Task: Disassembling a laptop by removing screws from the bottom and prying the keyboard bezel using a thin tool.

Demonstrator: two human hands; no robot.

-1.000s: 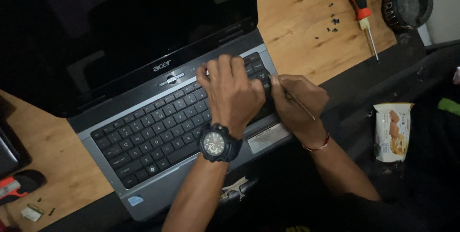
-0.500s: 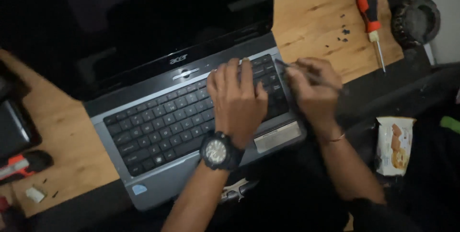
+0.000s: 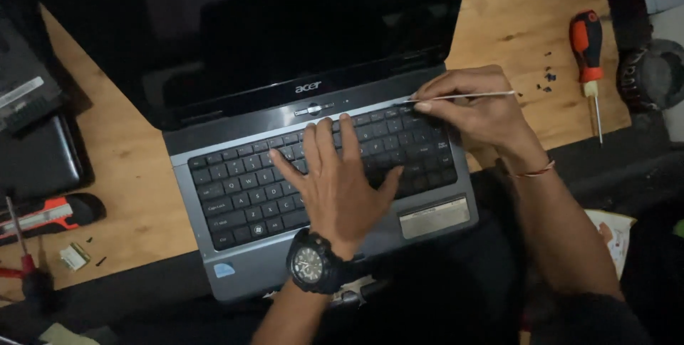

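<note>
- Left hand (image 3: 342,181) spread flat on keyboard (image 3: 242,188); pressing harder could crack keys underneath.
- Right hand (image 3: 474,110) pinching thin metal pick (image 3: 463,95), tip at keyboard's top edge just beyond left fingertips; slipping could scratch the laptop (image 3: 235,274) or snap a clip.

Open grey plastic laptop (image 3: 313,174) – black keys with white lettering, black screen, silver strip below the keyboard. Thin silvery metal rod (image 3: 467,95) in the right hand (image 3: 474,113). Round black wristwatch (image 3: 311,263), pale dial, on the left hand (image 3: 338,185). Red-and-black-handled screwdriver (image 3: 588,56) near the right edge of the light orange-brown wooden tabletop (image 3: 520,10) – tiny black screws (image 3: 547,78) beside it.
</note>
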